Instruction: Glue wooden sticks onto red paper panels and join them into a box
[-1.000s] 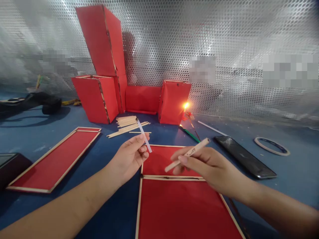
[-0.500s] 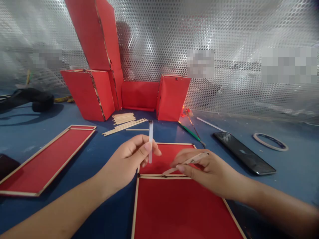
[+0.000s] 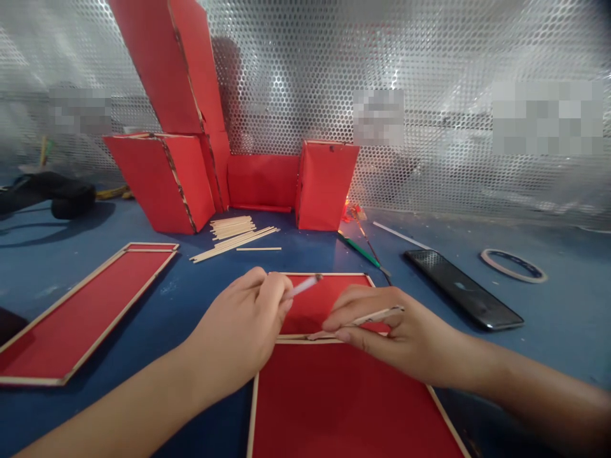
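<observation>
My left hand (image 3: 248, 324) is closed around a whitish glue stick (image 3: 303, 287) with a dark, burnt-looking tip, which points up and right. My right hand (image 3: 382, 324) pinches a flat, pale wooden strip (image 3: 377, 316) with dark marks on it. The strip's lower end meets the wooden crossbar (image 3: 291, 339) of a red panel. This panel (image 3: 344, 394) has thin wooden edging and lies flat in front of me, under both hands. Part of the crossbar is hidden by my fingers.
Red box shapes (image 3: 181, 184) stand at the back, one tall. Several thin wooden sticks (image 3: 233, 236) lie before them. At left lies a narrow framed red panel (image 3: 90, 312). A green-handled tool (image 3: 360, 249), black phone (image 3: 463, 289) and tape ring (image 3: 513, 266) are at right.
My left hand has turned over, tilting the glue stick from upright to slanting right. My right hand has lowered the wooden strip slightly at the crossbar. The whole view has shifted a little.
</observation>
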A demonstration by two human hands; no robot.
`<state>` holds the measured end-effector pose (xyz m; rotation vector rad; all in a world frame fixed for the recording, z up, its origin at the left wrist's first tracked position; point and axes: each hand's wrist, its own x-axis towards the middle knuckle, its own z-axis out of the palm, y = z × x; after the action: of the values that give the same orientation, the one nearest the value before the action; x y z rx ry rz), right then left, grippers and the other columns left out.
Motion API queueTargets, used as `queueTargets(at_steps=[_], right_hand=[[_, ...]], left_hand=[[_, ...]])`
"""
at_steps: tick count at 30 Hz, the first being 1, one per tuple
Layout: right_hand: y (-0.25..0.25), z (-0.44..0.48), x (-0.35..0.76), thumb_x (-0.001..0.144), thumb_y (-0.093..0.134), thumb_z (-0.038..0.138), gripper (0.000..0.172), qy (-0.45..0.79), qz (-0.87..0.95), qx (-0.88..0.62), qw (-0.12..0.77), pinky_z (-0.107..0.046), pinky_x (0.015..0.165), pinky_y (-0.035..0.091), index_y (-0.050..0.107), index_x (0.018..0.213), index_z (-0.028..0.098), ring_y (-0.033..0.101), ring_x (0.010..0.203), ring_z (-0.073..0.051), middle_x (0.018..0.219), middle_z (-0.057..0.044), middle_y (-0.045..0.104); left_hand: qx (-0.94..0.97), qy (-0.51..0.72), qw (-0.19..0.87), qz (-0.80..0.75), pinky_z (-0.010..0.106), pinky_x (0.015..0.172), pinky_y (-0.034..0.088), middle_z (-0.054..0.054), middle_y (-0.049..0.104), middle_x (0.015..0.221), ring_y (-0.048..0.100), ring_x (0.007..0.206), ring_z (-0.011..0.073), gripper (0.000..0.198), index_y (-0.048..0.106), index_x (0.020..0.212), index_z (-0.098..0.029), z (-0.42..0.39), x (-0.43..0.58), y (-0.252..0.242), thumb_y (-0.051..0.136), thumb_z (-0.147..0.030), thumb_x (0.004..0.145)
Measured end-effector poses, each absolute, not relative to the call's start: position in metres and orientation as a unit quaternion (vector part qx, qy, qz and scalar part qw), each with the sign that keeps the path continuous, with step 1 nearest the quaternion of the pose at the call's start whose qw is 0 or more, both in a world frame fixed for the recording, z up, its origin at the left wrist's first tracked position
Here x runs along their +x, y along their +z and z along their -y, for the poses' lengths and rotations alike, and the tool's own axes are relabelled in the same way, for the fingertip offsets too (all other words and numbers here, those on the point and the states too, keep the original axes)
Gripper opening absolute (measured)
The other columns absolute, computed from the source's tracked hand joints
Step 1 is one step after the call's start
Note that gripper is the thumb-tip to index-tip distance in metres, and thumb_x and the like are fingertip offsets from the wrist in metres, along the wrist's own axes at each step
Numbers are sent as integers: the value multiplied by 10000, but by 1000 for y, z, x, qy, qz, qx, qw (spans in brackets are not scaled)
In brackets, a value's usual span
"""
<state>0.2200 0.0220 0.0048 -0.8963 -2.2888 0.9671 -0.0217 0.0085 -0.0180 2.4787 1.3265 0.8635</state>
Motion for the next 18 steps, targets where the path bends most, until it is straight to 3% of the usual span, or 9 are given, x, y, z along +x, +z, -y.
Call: queueTargets(at_steps=[4,6,10,12,16,18], right_hand=[[2,-23,224,881,664,260,132,357,829,-354,246,-267,724,571,789,878,220,708,777,-166,831,-35,785],[1,-23,227,845,687,246,84,350,819,-375,257,-257,699,563,766,839,220,703,731,-158,794,-21,774],[0,-22,230,811,696,227,46,345,806,-392,279,-243,673,552,731,781,220,703,698,-148,765,-9,761],[-1,-22,230,810,695,231,49,356,800,-395,278,-249,680,558,726,774,218,714,724,-159,775,-17,766],[-1,-22,231,813,700,248,60,379,787,-402,275,-265,702,574,718,768,212,729,770,-179,799,-31,777],[-2,-22,231,815,705,259,66,386,782,-404,275,-270,708,575,719,771,212,730,773,-180,802,-33,778]], left_hand=[[841,281,73,-457,351,671,336,23,547,722,471,699,239,218,417,785,-257,-8,-20,-14,344,-241,990],[838,263,87,-469,351,674,339,34,566,744,496,732,252,210,468,822,-244,-7,-20,-13,363,-288,998],[845,205,107,-482,329,651,322,50,595,773,516,776,273,315,649,1015,-202,-5,-19,-11,584,-496,923],[845,179,133,-486,314,639,308,37,600,741,516,754,258,358,704,1006,-218,-6,-17,-10,682,-544,862],[851,119,155,-488,313,634,281,21,621,682,518,716,229,170,740,846,-226,-10,-11,-9,708,-392,866],[857,99,141,-486,314,618,255,13,594,627,497,679,219,168,725,767,-222,-10,-9,-8,675,-338,879]])
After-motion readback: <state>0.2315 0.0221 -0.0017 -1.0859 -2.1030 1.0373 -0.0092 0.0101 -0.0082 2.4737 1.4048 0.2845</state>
